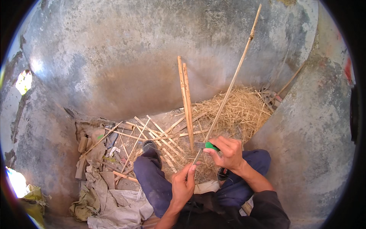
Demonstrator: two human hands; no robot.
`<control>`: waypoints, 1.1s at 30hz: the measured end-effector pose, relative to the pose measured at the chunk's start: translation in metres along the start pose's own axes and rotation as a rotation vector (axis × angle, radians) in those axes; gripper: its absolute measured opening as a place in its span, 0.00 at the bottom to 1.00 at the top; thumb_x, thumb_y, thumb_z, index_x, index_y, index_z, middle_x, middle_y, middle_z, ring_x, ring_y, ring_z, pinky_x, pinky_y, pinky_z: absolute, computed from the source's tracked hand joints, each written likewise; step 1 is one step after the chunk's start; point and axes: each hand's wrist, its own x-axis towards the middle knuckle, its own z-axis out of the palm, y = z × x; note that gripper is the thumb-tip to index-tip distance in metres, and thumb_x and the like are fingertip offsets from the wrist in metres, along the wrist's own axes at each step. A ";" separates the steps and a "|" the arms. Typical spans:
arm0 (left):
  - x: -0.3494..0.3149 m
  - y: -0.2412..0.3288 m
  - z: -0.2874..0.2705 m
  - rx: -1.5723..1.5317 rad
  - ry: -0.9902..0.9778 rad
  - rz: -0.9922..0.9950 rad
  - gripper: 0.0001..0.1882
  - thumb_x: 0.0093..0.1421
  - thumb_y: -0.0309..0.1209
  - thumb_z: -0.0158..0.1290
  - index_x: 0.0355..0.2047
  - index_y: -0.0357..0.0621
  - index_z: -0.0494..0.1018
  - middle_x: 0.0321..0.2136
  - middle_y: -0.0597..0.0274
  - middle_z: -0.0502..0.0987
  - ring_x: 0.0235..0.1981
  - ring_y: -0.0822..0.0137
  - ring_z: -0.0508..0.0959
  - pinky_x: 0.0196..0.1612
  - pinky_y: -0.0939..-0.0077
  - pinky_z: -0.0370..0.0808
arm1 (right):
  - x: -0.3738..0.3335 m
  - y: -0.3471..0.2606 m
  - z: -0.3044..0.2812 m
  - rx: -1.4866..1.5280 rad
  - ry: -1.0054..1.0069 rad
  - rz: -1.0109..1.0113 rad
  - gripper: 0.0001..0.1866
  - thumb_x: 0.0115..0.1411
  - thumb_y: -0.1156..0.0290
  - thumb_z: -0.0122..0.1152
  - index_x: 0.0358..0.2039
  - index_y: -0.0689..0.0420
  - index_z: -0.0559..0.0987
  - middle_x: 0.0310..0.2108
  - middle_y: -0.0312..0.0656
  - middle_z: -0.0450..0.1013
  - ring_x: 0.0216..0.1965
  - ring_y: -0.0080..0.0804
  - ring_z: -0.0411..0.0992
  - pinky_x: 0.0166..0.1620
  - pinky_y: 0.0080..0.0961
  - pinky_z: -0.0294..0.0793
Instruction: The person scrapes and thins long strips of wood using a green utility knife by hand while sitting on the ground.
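A long thin bamboo-like stick (234, 76) with a knot near its far tip slants away from me toward the upper right. My left hand (183, 185) pinches its near end between thumb and fingers. In my right hand (230, 153) is a knife with a green handle (211, 146). Its short blade (199, 145) points left and lies against the stick, just beyond my left hand. My right thumb rests close to the stick beside the handle. The stick and my right fingers partly cover the knife.
Fine straw-like shavings (244, 110) are heaped by the curved grey wall (152, 45). Two split poles (185, 99) stand upright ahead of me. Loose strips (166, 143) criss-cross the floor near my shoe (150, 145). Crumpled pale cloth (122, 206) lies at the lower left.
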 end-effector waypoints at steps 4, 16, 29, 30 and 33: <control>-0.001 0.000 0.001 0.052 0.025 0.025 0.11 0.77 0.26 0.54 0.50 0.38 0.84 0.16 0.58 0.68 0.17 0.73 0.65 0.23 0.69 0.62 | 0.007 0.011 -0.006 -0.023 0.017 0.038 0.13 0.61 0.59 0.77 0.36 0.55 0.88 0.29 0.40 0.82 0.24 0.39 0.81 0.27 0.32 0.77; -0.032 -0.027 -0.013 0.152 0.014 -0.117 0.12 0.78 0.30 0.53 0.46 0.39 0.86 0.15 0.70 0.61 0.17 0.79 0.60 0.21 0.73 0.57 | 0.024 0.138 0.012 -0.019 0.053 0.337 0.20 0.73 0.51 0.64 0.42 0.55 0.92 0.18 0.33 0.74 0.16 0.23 0.64 0.21 0.27 0.60; -0.060 -0.087 -0.054 -0.160 -0.151 -0.298 0.23 0.83 0.41 0.47 0.47 0.37 0.86 0.20 0.78 0.65 0.20 0.83 0.61 0.24 0.81 0.56 | 0.043 0.188 -0.009 0.291 0.045 0.581 0.23 0.74 0.49 0.62 0.38 0.59 0.87 0.22 0.29 0.70 0.22 0.22 0.58 0.28 0.29 0.57; -0.056 -0.085 -0.057 -0.212 -0.167 -0.338 0.23 0.83 0.42 0.47 0.47 0.36 0.86 0.20 0.78 0.64 0.21 0.83 0.61 0.24 0.81 0.57 | 0.041 0.180 -0.012 0.280 0.023 0.569 0.21 0.73 0.51 0.64 0.39 0.59 0.87 0.21 0.30 0.70 0.23 0.23 0.60 0.29 0.29 0.58; -0.046 -0.082 -0.062 -0.284 -0.165 -0.377 0.24 0.83 0.42 0.46 0.48 0.35 0.85 0.20 0.78 0.63 0.21 0.84 0.60 0.24 0.82 0.57 | 0.042 0.146 -0.017 0.197 0.015 0.447 0.15 0.69 0.58 0.69 0.44 0.58 0.86 0.23 0.34 0.72 0.24 0.24 0.66 0.29 0.28 0.64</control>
